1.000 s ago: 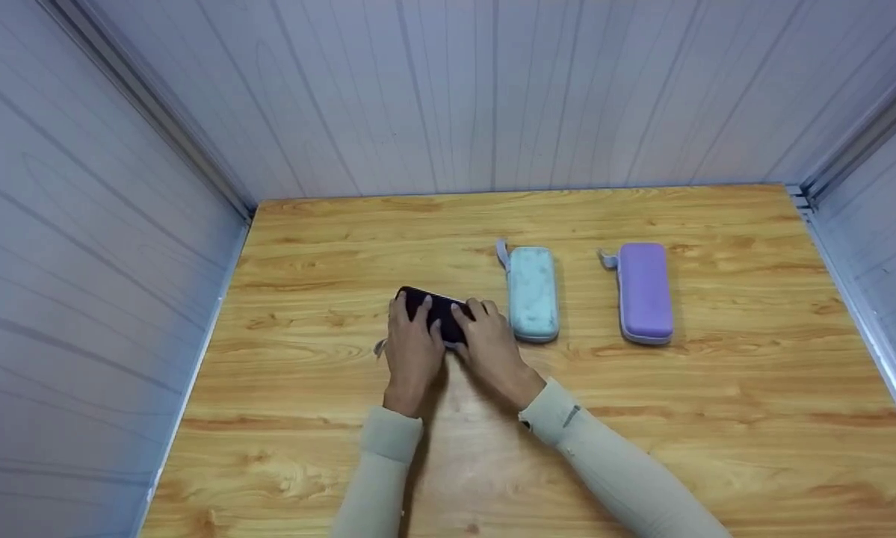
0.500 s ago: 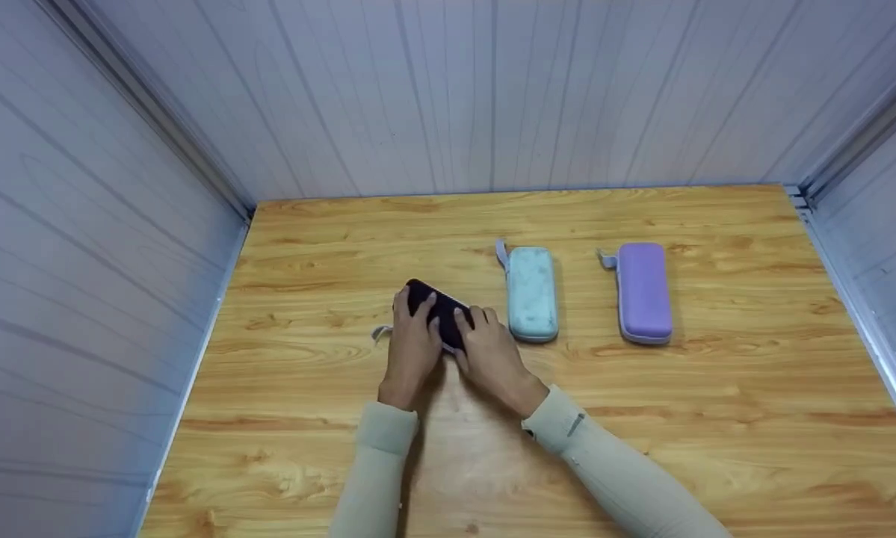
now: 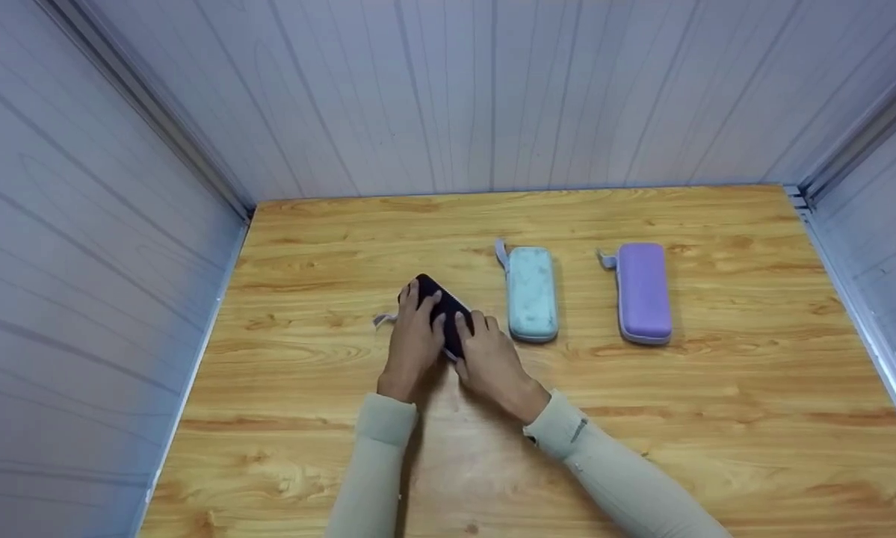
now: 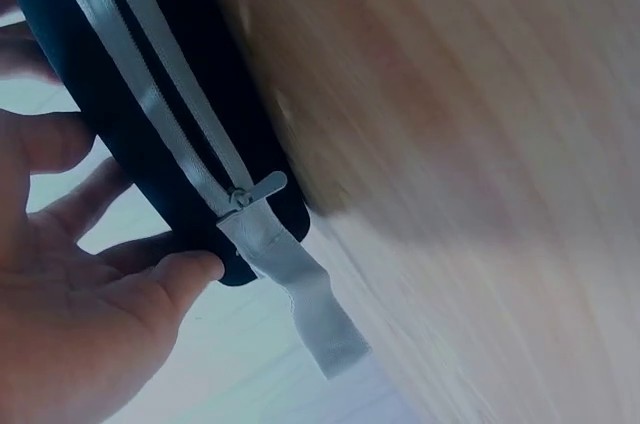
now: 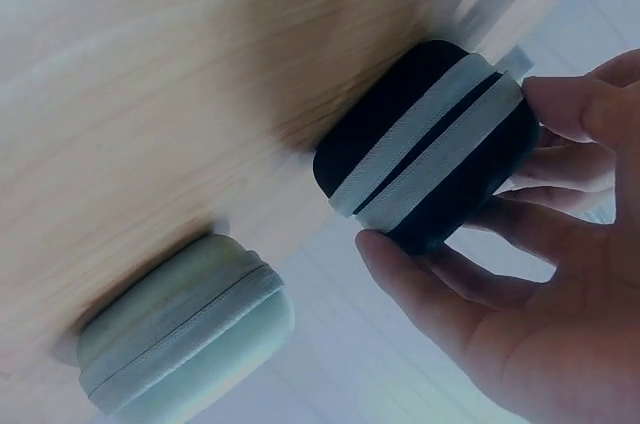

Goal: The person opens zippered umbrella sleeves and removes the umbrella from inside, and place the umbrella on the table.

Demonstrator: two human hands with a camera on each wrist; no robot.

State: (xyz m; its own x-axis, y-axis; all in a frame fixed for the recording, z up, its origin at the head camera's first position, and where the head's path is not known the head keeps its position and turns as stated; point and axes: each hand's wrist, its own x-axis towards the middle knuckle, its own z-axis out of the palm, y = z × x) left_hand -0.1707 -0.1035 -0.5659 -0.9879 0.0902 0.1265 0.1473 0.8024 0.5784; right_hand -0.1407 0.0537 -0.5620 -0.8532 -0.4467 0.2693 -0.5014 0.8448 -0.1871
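Observation:
A black zip case (image 3: 448, 312) lies slanted on the wooden table, its far end pointing up-left. My left hand (image 3: 412, 341) grips its left side, fingers over the top. At the near right end, my right hand (image 3: 492, 360) holds the case between thumb and fingers. The left wrist view shows two grey zip bands (image 4: 152, 94) with a dark line between them, a metal zip pull (image 4: 262, 187) and a grey strap (image 4: 318, 314) hanging from the end. In the right wrist view, thumb and fingers sit around the black case (image 5: 425, 144).
To the right of the hands lies a pale teal zip case (image 3: 533, 294) with a grey strap. Farther right is a purple zip case (image 3: 645, 293). Panelled walls (image 3: 455, 97) enclose the wooden table (image 3: 313, 246) at the back and sides.
Both hands have turned the black case clockwise, so its far end points more away from me. Its strap has shifted slightly up. The teal and purple cases have stayed put.

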